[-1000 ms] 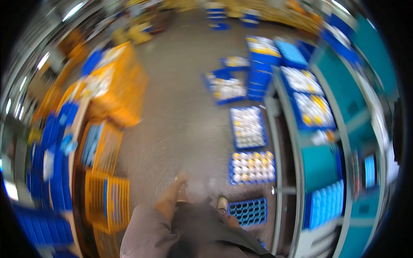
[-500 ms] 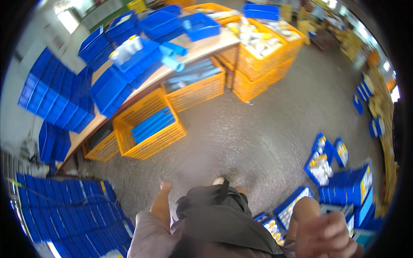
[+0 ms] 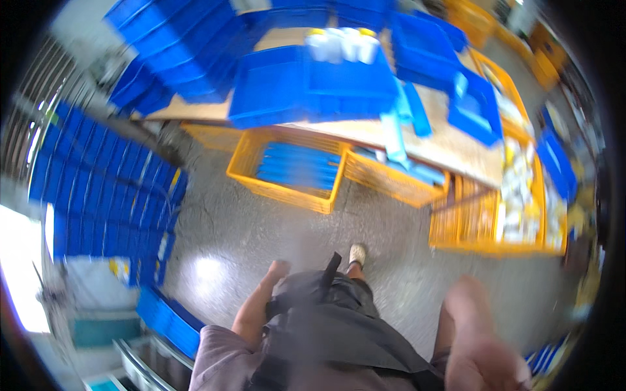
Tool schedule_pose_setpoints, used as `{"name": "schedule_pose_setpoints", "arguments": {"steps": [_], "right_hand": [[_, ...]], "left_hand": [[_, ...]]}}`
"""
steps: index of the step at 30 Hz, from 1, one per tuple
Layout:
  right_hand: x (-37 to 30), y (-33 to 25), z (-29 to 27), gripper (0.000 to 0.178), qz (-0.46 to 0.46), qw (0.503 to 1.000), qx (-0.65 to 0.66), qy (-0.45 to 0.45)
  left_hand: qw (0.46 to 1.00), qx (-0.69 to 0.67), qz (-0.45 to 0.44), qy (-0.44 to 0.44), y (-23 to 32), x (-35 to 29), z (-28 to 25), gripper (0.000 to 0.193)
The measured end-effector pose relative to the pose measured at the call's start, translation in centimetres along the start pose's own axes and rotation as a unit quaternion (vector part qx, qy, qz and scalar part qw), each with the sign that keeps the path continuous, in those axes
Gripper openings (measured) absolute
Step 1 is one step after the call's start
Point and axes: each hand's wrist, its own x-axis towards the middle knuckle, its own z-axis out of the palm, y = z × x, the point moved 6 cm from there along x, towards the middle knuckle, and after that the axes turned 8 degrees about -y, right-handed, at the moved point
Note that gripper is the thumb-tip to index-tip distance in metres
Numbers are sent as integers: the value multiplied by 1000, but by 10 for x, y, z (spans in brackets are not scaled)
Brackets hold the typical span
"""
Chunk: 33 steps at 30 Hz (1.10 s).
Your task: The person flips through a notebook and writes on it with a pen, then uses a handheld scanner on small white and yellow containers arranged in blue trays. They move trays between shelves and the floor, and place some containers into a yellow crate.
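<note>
While finger closure of left hand [image 3: 280, 267] and right hand [image 3: 486, 366] cannot be determined, yellow crate [image 3: 280, 192] sits apart at left hand's 12 o'clock

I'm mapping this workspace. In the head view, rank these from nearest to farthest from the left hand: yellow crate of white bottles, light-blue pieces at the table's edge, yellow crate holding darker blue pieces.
From the left hand:
1. Yellow crate holding darker blue pieces: almost straight ahead.
2. Light-blue pieces: ahead and right, at the table's edge.
3. Yellow crate of white bottles: far right.
</note>
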Motion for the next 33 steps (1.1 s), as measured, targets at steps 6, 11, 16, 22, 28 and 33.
{"name": "schedule_pose_setpoints", "arguments": {"steps": [6, 11, 16, 22, 28, 33], "right_hand": [[-199, -13, 149, 27, 181, 885, 355, -240], [-412, -93, 258, 44, 297, 622, 340, -640], [-450, -151, 270, 45, 202, 650, 328, -655], [-406, -287, 304, 31, 240, 593, 485, -596], [-361, -477, 368, 31, 261, 414, 673, -555], [-335, -615, 452, 31, 243, 360, 744, -508]], "left_hand": [[935, -305, -28, 177, 89, -65, -143, 38], [805, -493, -283, 167, -4, -74, -88, 39], [718, -561, -359, 202, -105, -59, -9, 38], [523, -744, -355, 217, -181, -56, 5, 30], [323, -830, -280, 358, -256, -93, -54, 39], [80, -871, -186, 447, -325, -163, -90, 42]]}}
